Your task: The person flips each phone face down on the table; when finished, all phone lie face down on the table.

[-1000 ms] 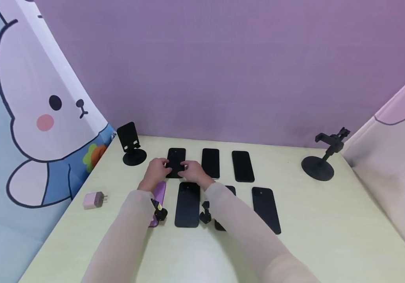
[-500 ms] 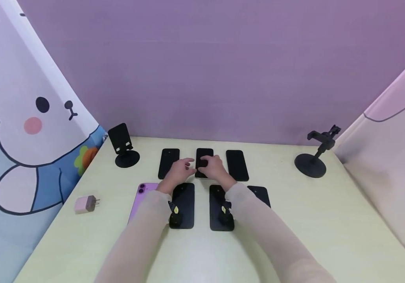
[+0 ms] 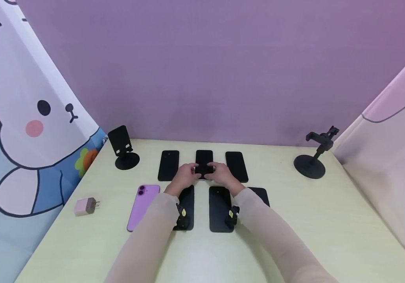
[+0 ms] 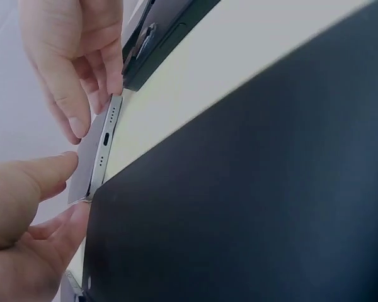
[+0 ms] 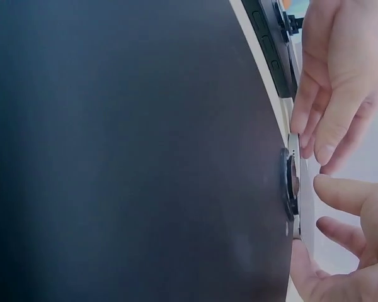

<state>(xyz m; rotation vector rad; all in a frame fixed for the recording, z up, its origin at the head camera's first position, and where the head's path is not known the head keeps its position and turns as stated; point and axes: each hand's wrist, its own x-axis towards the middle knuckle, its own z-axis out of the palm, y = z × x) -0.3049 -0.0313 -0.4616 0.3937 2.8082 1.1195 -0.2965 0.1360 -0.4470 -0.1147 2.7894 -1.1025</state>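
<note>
Pinching middle back-row phone (image 3: 204,162) at its near end, left hand (image 3: 185,177) from 9 o'clock, right hand (image 3: 225,176) from 3; long axis toward 12.

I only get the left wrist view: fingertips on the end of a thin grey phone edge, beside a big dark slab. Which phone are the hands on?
Observer: The left hand and right hand both pinch the near end of the middle black phone in a far row of three.
Visitor: And the dark slab?
Observer: It looks like a near-row black phone, lying flat under the left forearm, with a purple phone on its left.
Visitor: Anything besides phones?
Observer: A pink charger plug lies at the left of the table, and a black stand and a clamp stand sit at the far corners.
</note>
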